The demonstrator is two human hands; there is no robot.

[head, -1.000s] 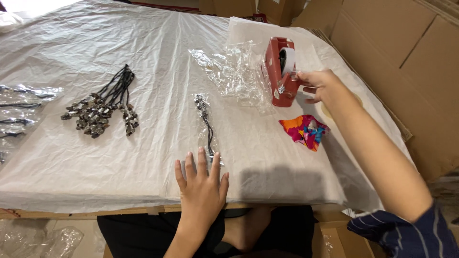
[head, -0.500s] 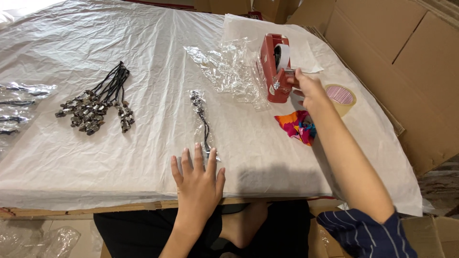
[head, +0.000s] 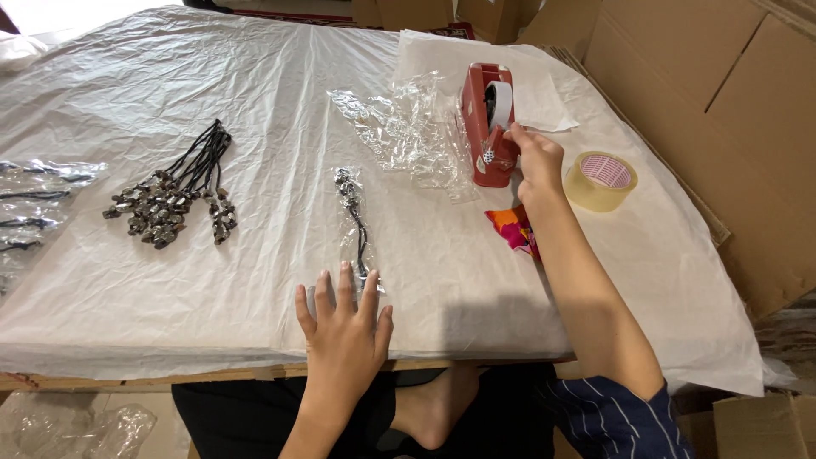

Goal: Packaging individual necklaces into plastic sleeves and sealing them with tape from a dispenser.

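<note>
On the surface, which is draped in crinkled white plastic sheeting, I count one red tape dispenser, one loose roll of clear tape, one necklace sealed in a narrow clear sleeve, one heap of empty clear sleeves, and one bundle of black-corded necklaces too tangled for me to number. At the far left edge lie a few more bagged necklaces, partly cut off. A small bright multicoloured scrap sits just under my right wrist.

My left hand lies flat, palm down, fingers spread and gripping nothing; the fingertips rest on the near end of the sleeved necklace, pinning it to the surface. That forearm comes straight up from the near edge.

My right arm stretches diagonally across to the dispenser. My right hand is curled at its near end, fingers pinched together at the cutter; whether they have tape between them I cannot tell. The tape roll lies just beside that hand, to its right.
</note>
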